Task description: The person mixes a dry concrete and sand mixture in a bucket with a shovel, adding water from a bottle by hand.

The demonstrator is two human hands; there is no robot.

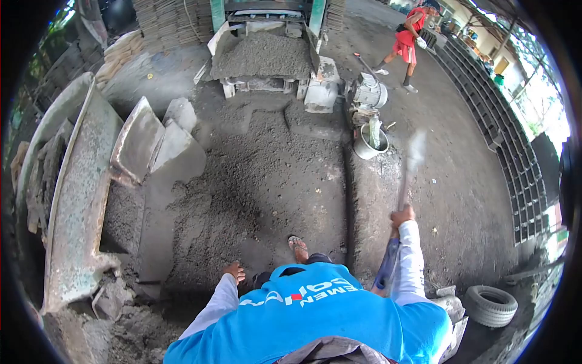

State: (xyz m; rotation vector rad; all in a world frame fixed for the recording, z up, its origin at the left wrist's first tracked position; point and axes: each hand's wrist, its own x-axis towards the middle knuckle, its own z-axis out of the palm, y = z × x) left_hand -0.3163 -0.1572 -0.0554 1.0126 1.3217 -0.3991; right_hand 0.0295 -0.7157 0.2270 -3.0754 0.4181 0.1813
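My right hand (402, 216) is closed round the shaft of what looks like a shovel (404, 189), held out to my right side. Its far end is a pale blur, and a blue part (387, 265) runs back below my forearm; the rear end is hidden by my body. Low at my left side, my left hand (234, 271) hangs with its fingers loosely apart, holding nothing. Beneath it lies damp, dark grey mix (242, 182) spread over the floor. More grey mix (267, 56) is heaped in the machine's hopper (220, 39) ahead.
A rusty metal trough (79, 200) and angled plates (138, 139) stand at left. A motor (370, 91) and a bucket (365, 147) sit right of the hopper. Another person (409, 39) walks at far right, near block racks (485, 115). A tyre (490, 305) lies behind right.
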